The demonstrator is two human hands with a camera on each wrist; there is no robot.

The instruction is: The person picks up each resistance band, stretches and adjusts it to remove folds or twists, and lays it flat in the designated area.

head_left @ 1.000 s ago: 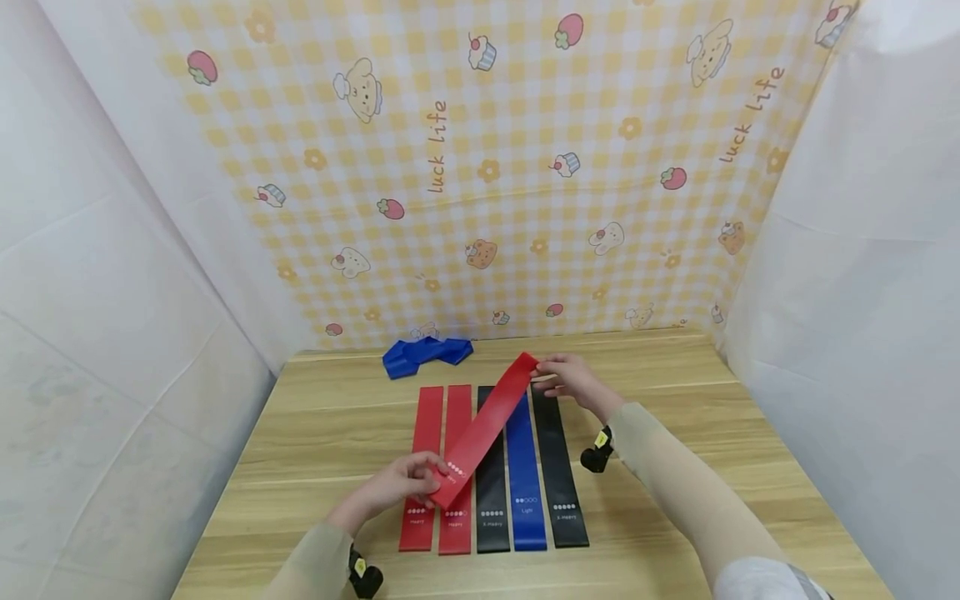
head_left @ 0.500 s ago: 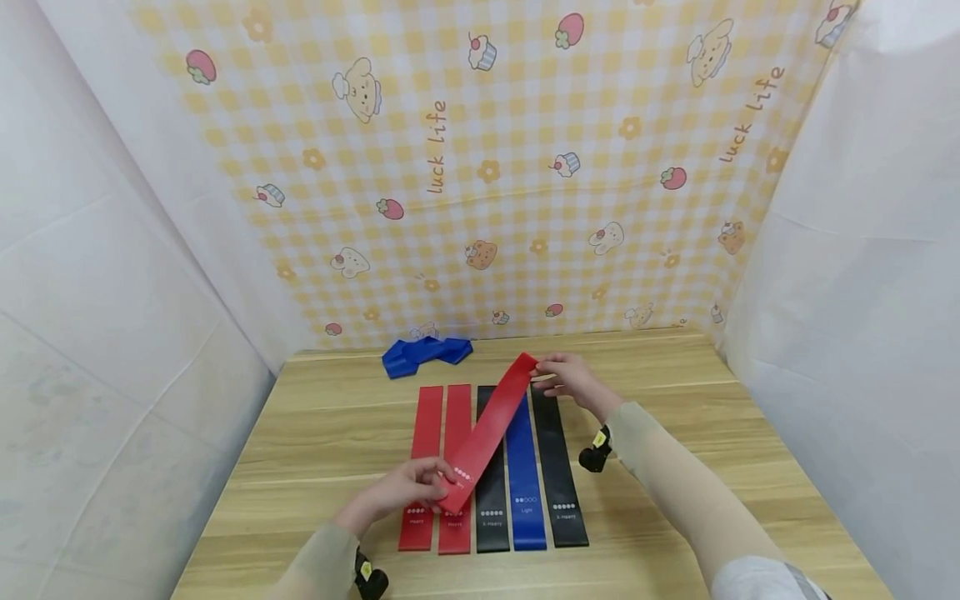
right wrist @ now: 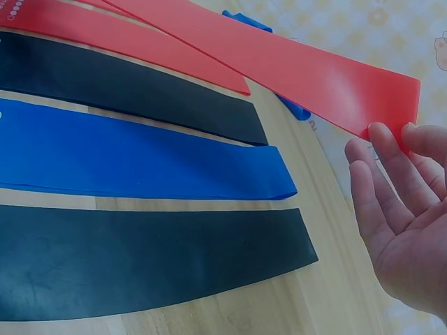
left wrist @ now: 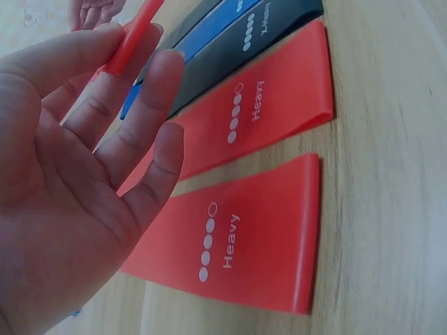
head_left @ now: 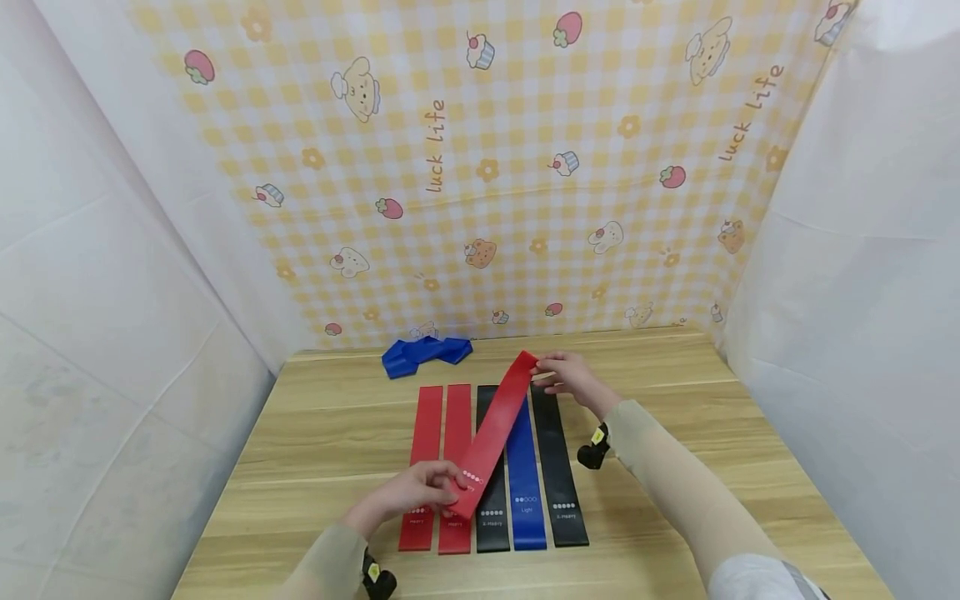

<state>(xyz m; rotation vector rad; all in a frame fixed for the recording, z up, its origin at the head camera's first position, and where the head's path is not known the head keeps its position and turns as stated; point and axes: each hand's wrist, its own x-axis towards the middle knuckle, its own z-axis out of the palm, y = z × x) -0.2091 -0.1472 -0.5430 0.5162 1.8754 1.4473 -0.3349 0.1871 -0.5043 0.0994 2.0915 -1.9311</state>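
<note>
Between my two hands a red resistance band (head_left: 497, 425) is held slantwise above a row of flat bands. My left hand (head_left: 420, 490) pinches its near end between thumb and fingers, beside the printed dots. At the far end, my right hand (head_left: 567, 377) pinches the band's corner, clear of the table in the right wrist view. Below lie two red bands marked Heavy (left wrist: 258, 244), a black X-Heavy band (head_left: 492, 525), a blue Light band (head_left: 527, 483) and another black band (right wrist: 140, 265) at the right. The held band partly covers the middle ones.
A crumpled blue band (head_left: 426, 353) lies at the back left of the wooden table (head_left: 645, 517). Behind the table hangs a yellow checked cloth (head_left: 480, 208). White sheets stand along the left (head_left: 112, 333) and right sides.
My left hand has moved right, swinging the held red band's near end rightward, so the band slants less steeply across the row. My right hand has stayed almost in place.
</note>
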